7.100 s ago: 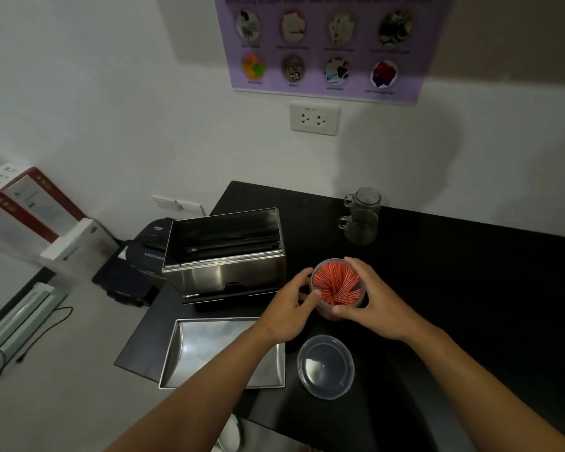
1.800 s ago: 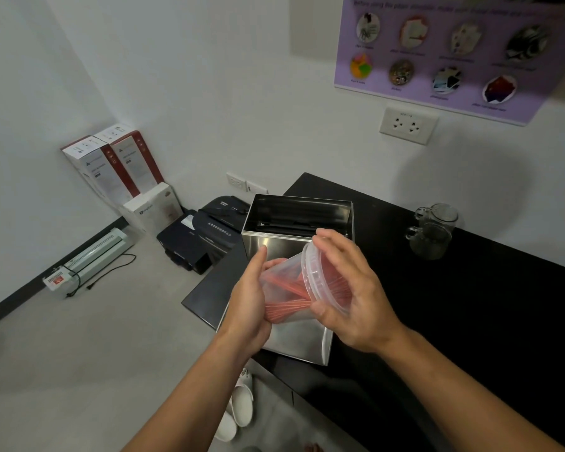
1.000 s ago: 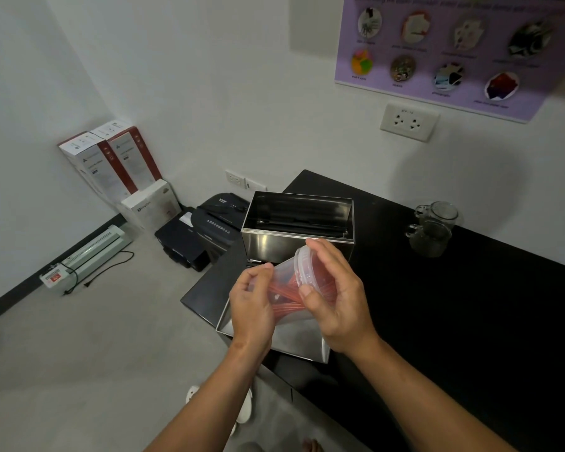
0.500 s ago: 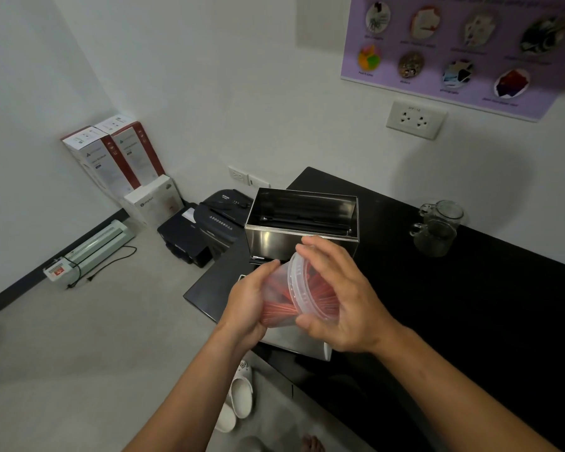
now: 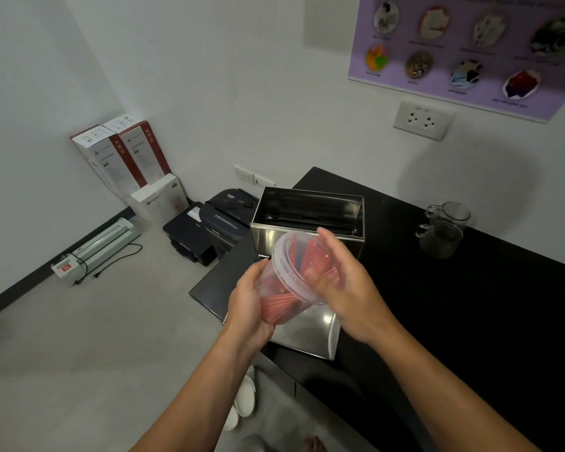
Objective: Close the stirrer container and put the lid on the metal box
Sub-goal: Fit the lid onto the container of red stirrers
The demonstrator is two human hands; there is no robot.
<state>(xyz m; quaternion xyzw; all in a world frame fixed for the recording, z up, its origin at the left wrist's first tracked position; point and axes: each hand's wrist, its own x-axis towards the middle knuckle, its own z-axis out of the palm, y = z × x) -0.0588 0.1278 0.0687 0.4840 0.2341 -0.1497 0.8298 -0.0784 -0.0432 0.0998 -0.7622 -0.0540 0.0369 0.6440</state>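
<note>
A clear plastic stirrer container full of red stirrers is held tilted in the air above the table's left corner. My left hand grips its base. My right hand presses flat against the clear round lid on its mouth, fingers spread. Behind it the open metal box stands on the black table. The flat metal lid lies on the table under the container, partly hidden by my hands.
Two glass mugs stand near the wall at the table's back. On the floor to the left are a black shredder, cardboard boxes and a laminator. White slippers lie below the table edge.
The container has tipped so its mouth faces up and right. My right hand has opened flatter against the plastic lid. My left hand has slid to the container's base.
</note>
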